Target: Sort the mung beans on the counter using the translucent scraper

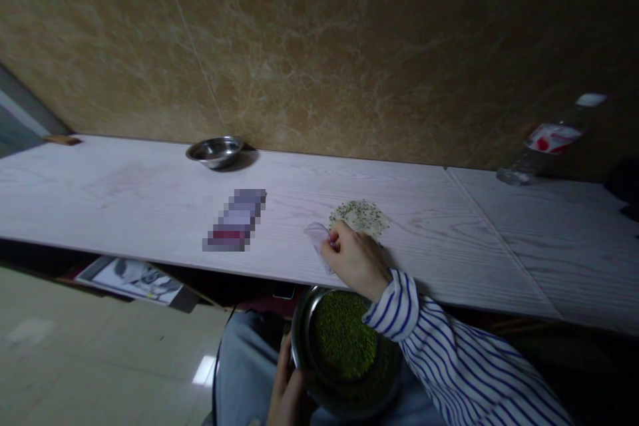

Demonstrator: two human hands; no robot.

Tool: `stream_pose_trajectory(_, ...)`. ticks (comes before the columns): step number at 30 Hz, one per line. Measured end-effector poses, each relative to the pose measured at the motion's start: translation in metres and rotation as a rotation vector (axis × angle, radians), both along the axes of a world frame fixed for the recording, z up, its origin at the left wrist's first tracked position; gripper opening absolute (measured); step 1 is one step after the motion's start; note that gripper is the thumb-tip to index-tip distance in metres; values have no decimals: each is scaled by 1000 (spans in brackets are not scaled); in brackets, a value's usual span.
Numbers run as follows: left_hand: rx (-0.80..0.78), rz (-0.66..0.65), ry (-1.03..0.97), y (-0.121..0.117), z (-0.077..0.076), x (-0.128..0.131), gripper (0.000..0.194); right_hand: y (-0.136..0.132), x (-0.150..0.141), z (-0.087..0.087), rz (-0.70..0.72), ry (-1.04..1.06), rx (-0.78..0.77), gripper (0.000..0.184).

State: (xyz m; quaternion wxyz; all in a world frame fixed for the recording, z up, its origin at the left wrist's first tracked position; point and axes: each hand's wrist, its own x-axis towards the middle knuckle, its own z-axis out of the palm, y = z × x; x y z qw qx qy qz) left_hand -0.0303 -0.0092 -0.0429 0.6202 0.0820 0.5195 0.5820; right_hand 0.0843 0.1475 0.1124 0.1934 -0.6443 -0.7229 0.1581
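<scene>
Most green beans (pixel 344 336) seemingly lay in the steel bowl (pixel 301 321) gripped by the left hand (pixel 289 379) below the desk (pixel 449 243)'s front edge, while the right hand (pixel 357 256) pinched a clear plastic piece (pixel 316 235) near that edge, beside a leftover scattered patch (pixel 359 213).

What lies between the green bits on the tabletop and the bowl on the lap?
In the head view, the right hand, holding a clear plastic piece, and the front edge of the tabletop.
</scene>
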Motion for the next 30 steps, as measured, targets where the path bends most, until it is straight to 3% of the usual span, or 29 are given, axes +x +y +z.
stream_pose_trajectory(16, -57, 1, -112, 2, 2, 11, 80, 22, 53, -6, -96, 43, 51, 13)
stream_pose_trajectory(22, -67, -33, -132, 3, 1, 13, 86, 26, 66, -8, -66, 88, 58, 12)
stream_pose_trajectory(30, -66, -21, -187, 5, 7, 20, 85, 36, 98, -17, 21, 308, 131, 11)
